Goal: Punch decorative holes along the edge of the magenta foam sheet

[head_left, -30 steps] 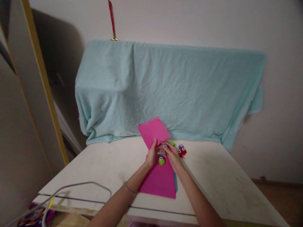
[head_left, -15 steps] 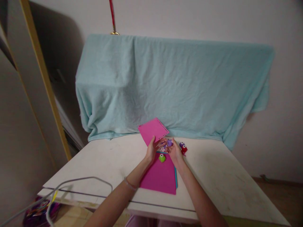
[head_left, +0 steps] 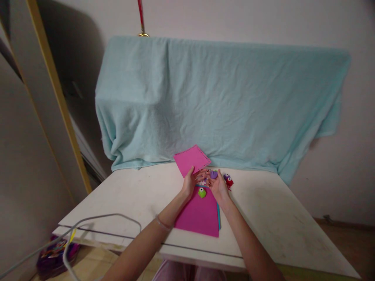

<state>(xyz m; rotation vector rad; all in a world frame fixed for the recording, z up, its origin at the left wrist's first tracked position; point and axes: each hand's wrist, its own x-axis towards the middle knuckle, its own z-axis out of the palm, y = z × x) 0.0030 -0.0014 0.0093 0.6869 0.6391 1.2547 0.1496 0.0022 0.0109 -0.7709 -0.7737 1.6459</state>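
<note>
Pink sheet [head_left: 191, 159] in the left hand [head_left: 190, 183] grip; right hand [head_left: 218, 186] grip pinches a purple punch [head_left: 213, 174].

I can read no text, label, brand, number or sign anywhere in this view. The pink sheet [head_left: 191, 160] raised at the far side of the table [head_left: 272, 218] shows a row of small marks along its edge, but those look like punched holes rather than characters, as far as I can tell at this size. The flat pink sheet [head_left: 200, 214] nearer to me is bare of print. The little green piece [head_left: 201, 192] on it and the purple and red pieces [head_left: 227, 180] to the right carry round eye-like dots, not letters. The colourful bag [head_left: 54, 255] at the near left, below the table edge, has patterns too blurred for me to make out any words.
</note>
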